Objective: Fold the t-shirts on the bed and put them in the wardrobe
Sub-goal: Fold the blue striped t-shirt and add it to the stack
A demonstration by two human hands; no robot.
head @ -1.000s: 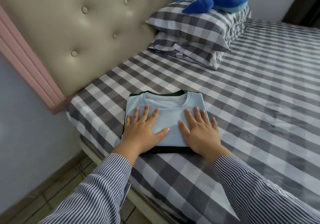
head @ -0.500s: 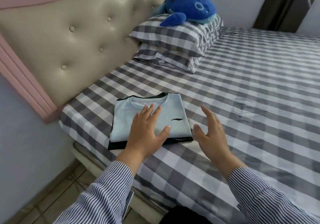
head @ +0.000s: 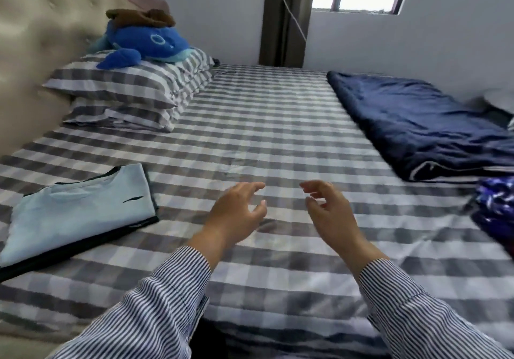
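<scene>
Folded t-shirts (head: 80,214) stacked left of my left hand (head: 239,214), parked clear of work area; right hand (head: 328,211) beside it, both empty, fingers loosely curled, ready for next garment (head: 495,214)

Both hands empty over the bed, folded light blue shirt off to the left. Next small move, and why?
Probably reach the right hand toward the crumpled blue patterned garment at the bed's right edge and draw it in for folding. Both it and the left hand hover bare above the grey checked sheet, and the light blue folded t-shirt already lies flat on a dark one. Whether that garment is a t-shirt is unclear.
</scene>
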